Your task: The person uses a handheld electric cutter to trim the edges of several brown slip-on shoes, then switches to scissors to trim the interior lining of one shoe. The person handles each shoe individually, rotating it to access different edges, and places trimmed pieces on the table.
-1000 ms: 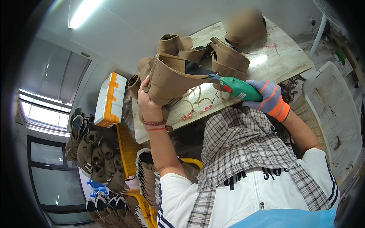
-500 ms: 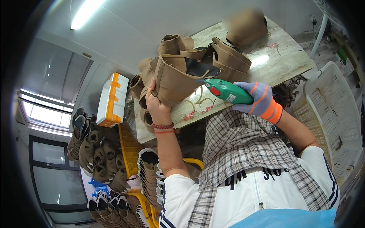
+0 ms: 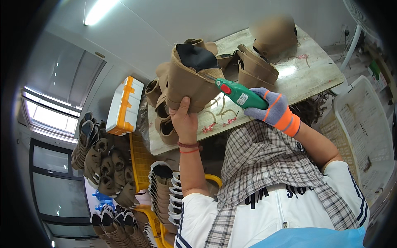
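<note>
My bare left hand (image 3: 185, 120) grips a tan shoe upper (image 3: 190, 89) from below, its thumb pressed on the outside. The upper's opening faces up and shows a black lining (image 3: 196, 58). My right hand (image 3: 271, 108), in a grey and orange glove, is wrapped round green electric scissors (image 3: 242, 96) with a red button. Their narrow tip meets the upper's rim on its right side; whether the blades are closed is too small to tell. Behind the held piece stand more tan uppers (image 3: 254, 68) on the worktable (image 3: 306, 74).
Thin tan offcuts (image 3: 223, 110) and pink scraps (image 3: 209, 128) lie near the table's front edge. At left are a white and orange case (image 3: 124, 105), yellow crates (image 3: 139, 163) and stacked uppers (image 3: 161, 194). A white perforated basket (image 3: 364, 136) stands at right, below a fan.
The upper has been turned so its opening faces up and shows more lining. My left hand has shifted right and down. The scissors have moved left along with the rim.
</note>
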The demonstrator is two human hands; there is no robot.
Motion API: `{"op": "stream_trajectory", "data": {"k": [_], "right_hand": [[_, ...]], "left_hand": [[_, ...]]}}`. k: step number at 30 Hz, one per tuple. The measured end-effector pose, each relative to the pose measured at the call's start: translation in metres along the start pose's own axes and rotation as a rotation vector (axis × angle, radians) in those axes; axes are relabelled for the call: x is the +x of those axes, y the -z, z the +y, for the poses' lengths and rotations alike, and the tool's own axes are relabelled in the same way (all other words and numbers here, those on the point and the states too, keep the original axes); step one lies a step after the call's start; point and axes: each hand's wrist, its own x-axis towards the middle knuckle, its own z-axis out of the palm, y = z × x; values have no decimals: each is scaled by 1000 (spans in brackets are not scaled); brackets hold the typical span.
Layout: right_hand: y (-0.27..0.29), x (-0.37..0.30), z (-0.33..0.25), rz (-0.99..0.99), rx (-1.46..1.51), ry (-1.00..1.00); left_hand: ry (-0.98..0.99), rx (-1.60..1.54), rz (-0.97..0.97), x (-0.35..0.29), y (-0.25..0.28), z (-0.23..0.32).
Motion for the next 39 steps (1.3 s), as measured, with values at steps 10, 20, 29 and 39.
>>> {"op": "stream_trajectory", "data": {"k": [10,20,29,39], "right_hand": [[0,8,-2,20,153,-99],[4,25,-5,45,392,-223],[26,43,2,108,283,-234],[74,0,43,190,248,-461]], "left_hand": [[-144,661,-9,-10,-3,-23],[-643,1382,-504,-7,21,-46],[-743,1882,-487,32,98,-69],[-31,999,177,98,23,-67]]}}
